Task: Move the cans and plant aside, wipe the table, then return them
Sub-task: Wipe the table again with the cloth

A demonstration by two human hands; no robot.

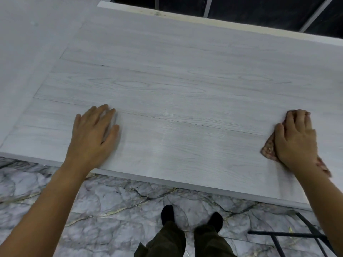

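The pale grey wood-grain table fills most of the view. My left hand lies flat on it near the front edge, fingers spread, holding nothing. My right hand presses flat on a reddish-brown cloth at the table's right side; the cloth sticks out to the left of the palm and behind the wrist. No cans or plant are in view.
A second grey surface adjoins the table at the left. Dark panels stand behind the far edge. Below the front edge lies a marbled floor, my feet, and a black metal frame at the lower right.
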